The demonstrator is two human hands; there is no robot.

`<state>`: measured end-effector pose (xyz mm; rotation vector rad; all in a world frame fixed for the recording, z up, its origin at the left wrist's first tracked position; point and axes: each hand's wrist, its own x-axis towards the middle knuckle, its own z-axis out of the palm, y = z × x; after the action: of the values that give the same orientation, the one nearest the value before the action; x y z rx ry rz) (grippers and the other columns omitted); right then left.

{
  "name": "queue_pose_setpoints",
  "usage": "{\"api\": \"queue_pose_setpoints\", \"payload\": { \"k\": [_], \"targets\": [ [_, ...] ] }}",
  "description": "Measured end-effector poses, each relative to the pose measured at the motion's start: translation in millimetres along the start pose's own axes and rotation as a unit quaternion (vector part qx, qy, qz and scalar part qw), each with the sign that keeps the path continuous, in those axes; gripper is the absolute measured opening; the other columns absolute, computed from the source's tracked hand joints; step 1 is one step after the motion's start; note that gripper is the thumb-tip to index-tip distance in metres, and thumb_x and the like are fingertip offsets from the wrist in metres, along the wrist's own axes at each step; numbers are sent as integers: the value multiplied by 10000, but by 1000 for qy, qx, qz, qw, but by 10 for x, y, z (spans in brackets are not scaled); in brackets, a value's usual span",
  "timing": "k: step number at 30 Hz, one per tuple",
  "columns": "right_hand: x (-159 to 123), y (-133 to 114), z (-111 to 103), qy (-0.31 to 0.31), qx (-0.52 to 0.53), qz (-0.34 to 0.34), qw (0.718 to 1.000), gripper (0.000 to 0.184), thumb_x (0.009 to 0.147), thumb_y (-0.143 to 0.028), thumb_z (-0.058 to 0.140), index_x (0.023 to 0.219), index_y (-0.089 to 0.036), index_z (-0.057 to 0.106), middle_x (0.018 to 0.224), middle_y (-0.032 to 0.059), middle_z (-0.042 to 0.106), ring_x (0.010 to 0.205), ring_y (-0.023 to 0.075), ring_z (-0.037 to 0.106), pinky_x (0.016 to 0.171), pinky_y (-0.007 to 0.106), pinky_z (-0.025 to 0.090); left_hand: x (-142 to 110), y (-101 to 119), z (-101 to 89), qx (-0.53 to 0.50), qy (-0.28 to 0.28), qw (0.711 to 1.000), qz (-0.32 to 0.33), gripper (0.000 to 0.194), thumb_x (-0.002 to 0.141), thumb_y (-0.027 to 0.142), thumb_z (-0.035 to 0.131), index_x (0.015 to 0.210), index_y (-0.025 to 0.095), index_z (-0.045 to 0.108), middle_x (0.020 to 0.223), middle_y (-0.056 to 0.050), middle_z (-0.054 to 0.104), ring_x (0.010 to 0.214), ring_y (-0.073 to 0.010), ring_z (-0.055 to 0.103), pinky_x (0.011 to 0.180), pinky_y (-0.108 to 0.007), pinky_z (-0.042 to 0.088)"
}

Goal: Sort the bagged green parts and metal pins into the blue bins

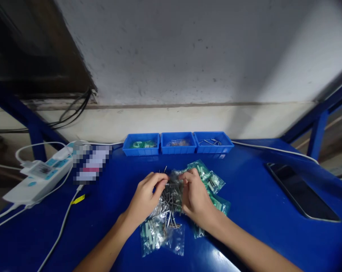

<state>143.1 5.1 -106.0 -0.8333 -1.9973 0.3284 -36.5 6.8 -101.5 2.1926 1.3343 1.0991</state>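
Metal rods (168, 199) heaped between left hand (147, 192) and right hand (198, 198), both grips narrow, hold unclear

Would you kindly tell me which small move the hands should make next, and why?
Perhaps lift both slightly: the left hand and right hand are close together over jumbled, slim metal pieces, with plastic bags crowded around, so either might snag.

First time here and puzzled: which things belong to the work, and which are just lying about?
Seemingly in use:
Thin metal rods, between left hand and right hand
Small plastic packets
Three blue bins

Seemingly just lying about:
White power strip
Black smartphone
Yellow cable tag
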Motion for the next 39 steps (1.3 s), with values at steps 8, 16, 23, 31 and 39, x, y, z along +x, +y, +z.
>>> {"api": "queue_pose_setpoints", "payload": {
  "k": [8, 16, 23, 31, 39],
  "targets": [
    [-15, -25, -20, -8, 1, 25, 1000, 559, 625, 108, 342, 1113, -164, 343, 905, 59, 385, 800, 189, 419, 650, 314, 381, -14, 17, 4, -11, -6, 1000, -1, 117, 917, 197, 460, 935, 211, 575, 856, -3, 639, 806, -132, 624, 749, -241, 465],
    [-14, -95, -23, -69, -24, 62, 995, 616, 599, 78, 350, 1163, -169, 375, 983, 99, 440, 906, 229, 479, 687, 363, 463, -2, 22, -8, -67, 5, 996, -65, 117, 907, 228, 477, 918, 208, 591, 789, 12, 643, 689, -109, 630, 660, -215, 479],
    [56, -89, -82, -74, -56, -3, 996, 299, 816, -56, 457, 1094, -161, 491, 1046, 114, 550, 975, 238, 501, 815, 409, 456, -10, 74, -21, -117, 2, 989, -87, 139, 903, 256, 475, 933, 197, 597, 707, 19, 626, 647, -107, 612, 622, -203, 476],
    [63, -15, -62, -78, -128, -2, 989, 173, 932, -188, 404, 863, -145, 557, 721, 60, 584, 671, 179, 481, 618, 313, 378, -18, 82, -28, -80, -13, 995, -58, 154, 903, 251, 480, 1008, 200, 581, 716, 14, 638, 659, -114, 611, 634, -216, 470],
    [67, -69, -75, -112, -109, 3, 988, 205, 939, -291, 413, 929, -152, 562, 748, 55, 587, 700, 176, 523, 639, 300, 394, 15, 132, -131, 25, -5, 999, 25, 208, 919, 216, 435, 751, 183, 554, 680, -7, 580, 670, -139, 541, 652, -264, 422]
  ]
}}
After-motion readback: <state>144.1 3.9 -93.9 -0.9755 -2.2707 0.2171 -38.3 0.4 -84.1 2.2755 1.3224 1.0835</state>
